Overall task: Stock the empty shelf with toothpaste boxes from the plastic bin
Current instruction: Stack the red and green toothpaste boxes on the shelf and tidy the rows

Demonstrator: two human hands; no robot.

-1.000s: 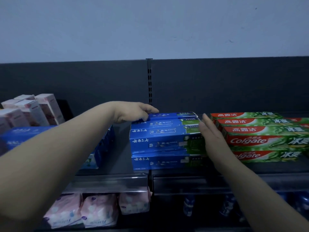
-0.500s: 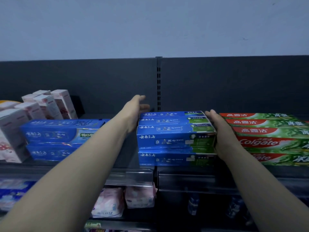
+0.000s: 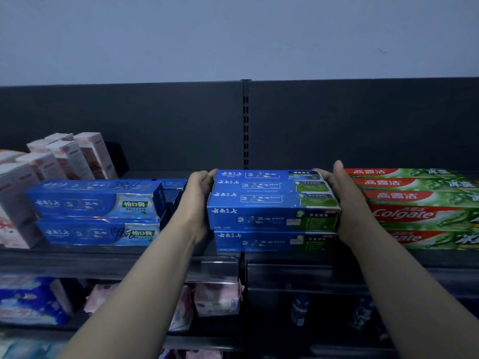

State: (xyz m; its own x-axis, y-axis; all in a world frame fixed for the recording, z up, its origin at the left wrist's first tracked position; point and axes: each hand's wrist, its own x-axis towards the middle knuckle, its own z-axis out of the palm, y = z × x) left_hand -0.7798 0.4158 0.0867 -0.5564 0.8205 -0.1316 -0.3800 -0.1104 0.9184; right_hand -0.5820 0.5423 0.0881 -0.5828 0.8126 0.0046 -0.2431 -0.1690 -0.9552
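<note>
A stack of blue toothpaste boxes sits two layers high in the middle of the dark shelf. My left hand lies against the stack's left end, fingertips curling round its far left corner. At the right end, my right hand does the same, fingers bent round the back box and thumb raised. The plastic bin is out of view.
Red-and-green Colgate boxes are stacked right beside my right hand. Two shiny blue boxes lie to the left, with white-and-pink cartons behind them. Soft pink and blue packs fill the lower shelf. A slotted upright divides the back panel.
My left hand came off the top of the blue stack and went down to its left end. My right hand closed against the right end, and both now curl round the back corners.
</note>
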